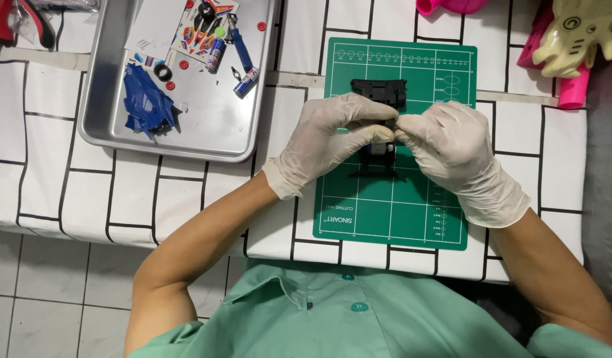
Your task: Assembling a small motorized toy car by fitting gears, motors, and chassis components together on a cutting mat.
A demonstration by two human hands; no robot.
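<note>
A: Left to right. Tray (100, 126) sits on the worktop (47, 172) at far left, holding loose parts: blue shell (145, 103), a decal sheet (201, 26), small red bits, a couple of battery-like cylinders.

B: Neither hand near it?

A: No, well apart. Both are over the green mat (392, 219). Left hand (326, 136) comes in from the left, gloved, fingers curled over the black chassis (379, 142), thumb and forefinger pinched at its upper middle.

B: Chassis axis?

A: Long axis runs away from the person, up the mat. Far end pokes out above the fingers, near end below the palms. It lies right between the two hands, touching both.

B: Right hand?

A: Right hand (455, 149) mirrors it from the right, gloved, fingertips closed narrow on the same spot. Fingertips of both meet at the chassis centre.

B: Anything small in the pinch?

A: A light-coloured patch shows under the left fingers; can't tell what it is.

B: Which is nearer the chassis?

A: Equal, both grip it. Beyond, at the top right edge: pink items and a cream toy (578, 33), well apart.
</note>
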